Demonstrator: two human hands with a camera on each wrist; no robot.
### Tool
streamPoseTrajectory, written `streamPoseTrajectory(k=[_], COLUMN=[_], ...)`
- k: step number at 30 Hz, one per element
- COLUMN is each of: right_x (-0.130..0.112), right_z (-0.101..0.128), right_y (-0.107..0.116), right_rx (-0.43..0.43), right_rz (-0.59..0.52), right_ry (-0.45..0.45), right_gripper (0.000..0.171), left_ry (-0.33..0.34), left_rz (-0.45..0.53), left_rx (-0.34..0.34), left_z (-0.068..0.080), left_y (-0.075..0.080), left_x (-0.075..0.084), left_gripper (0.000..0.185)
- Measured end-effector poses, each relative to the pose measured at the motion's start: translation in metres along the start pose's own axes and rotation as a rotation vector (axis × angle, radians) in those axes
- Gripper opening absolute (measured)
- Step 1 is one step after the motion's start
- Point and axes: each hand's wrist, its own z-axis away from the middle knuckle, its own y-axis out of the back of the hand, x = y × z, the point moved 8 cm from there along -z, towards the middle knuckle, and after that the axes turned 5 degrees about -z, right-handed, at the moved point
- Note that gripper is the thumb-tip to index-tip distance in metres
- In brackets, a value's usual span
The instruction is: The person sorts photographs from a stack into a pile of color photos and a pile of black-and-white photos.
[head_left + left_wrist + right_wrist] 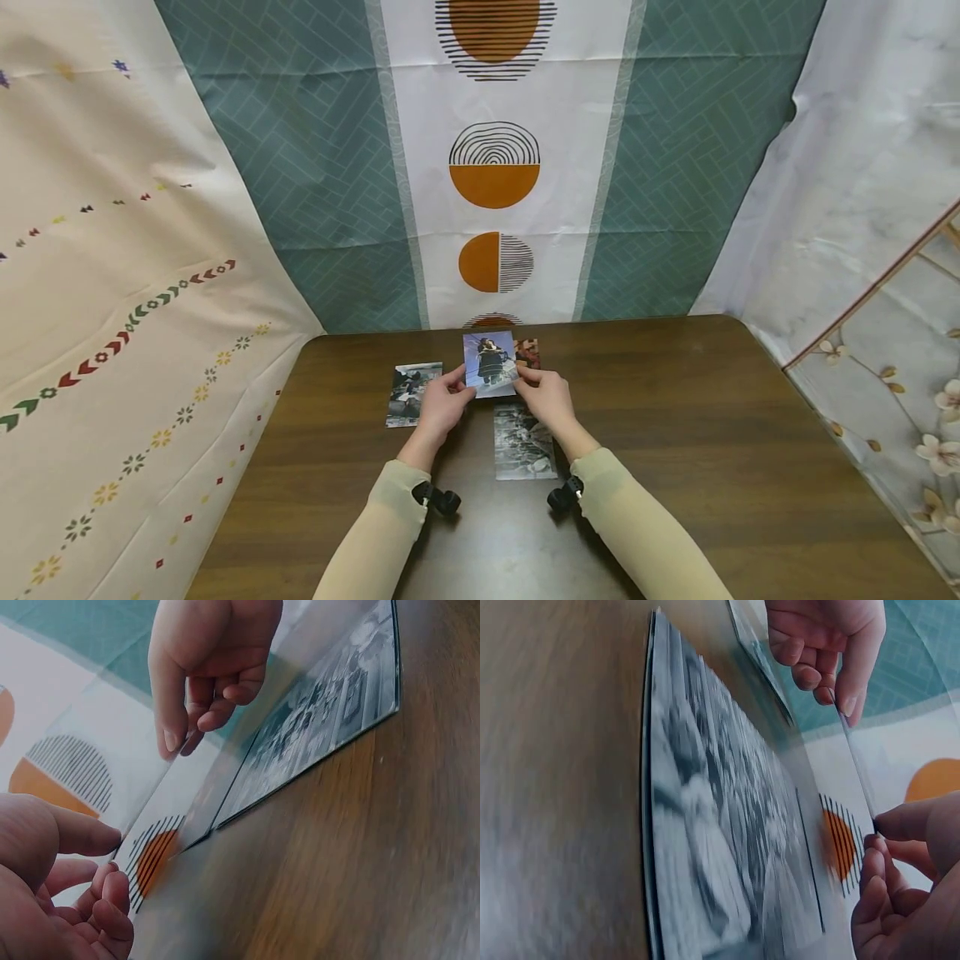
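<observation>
Over the middle of the dark wooden table [675, 433], both hands have a colour photo [491, 363] lifted up off the surface, tilted toward the face, probably so it can be looked at. Left hand [444, 406] pinches its left edge between thumb and fingers, right hand [546, 395] pinches the right edge the same way, likely keeping prints off the picture. A black-and-white photo [524, 442] lies flat right below, another one [411, 393] sits off to the left, and a reddish print [528, 352] peeks out behind.
</observation>
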Motion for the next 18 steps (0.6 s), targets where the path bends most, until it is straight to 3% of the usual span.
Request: streamPoseTrajectory(k=[18], right_x=[0.011], right_z=[0.001], right_y=[0.030], right_rx=[0.051], right_rz=[0.002], right_ry=[-0.007], right_gripper=[0.038], left_ry=[0.002], left_rz=[-0.005], left_rx=[-0.029], left_z=[-0.007], left_y=[-0.030], left_x=[0.009], left_gripper=[0.056])
